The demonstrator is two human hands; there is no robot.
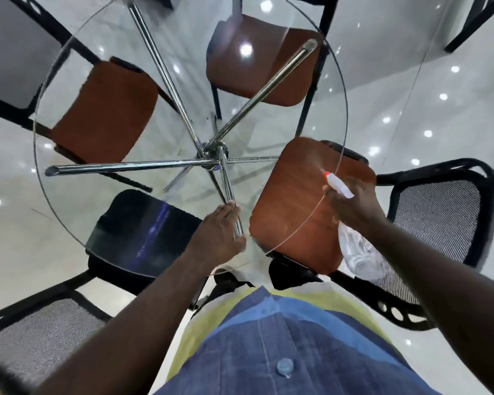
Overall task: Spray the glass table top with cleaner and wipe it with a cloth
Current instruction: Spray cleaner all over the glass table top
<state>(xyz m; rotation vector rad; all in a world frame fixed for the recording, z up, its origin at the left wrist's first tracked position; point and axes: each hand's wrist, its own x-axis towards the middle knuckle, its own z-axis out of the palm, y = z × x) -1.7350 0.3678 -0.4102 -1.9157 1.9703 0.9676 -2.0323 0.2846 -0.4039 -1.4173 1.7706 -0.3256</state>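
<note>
Right hand (351,202), grip curled round the spray bottle (360,252) at the glass counter's (77,195) near-right rim, points the red nozzle (327,174) inward across the glass, left hand (218,235) resting flat nearby (no cloth visible).

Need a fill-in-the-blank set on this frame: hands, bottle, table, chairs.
1. The right hand grips a clear plastic spray bottle whose nozzle tip is ____.
2. The left hand rests flat on the round transparent table top, made of ____.
3. Seen through the top, three chair seats are brown and one is ____.
Missing words: red; glass; black.
</note>
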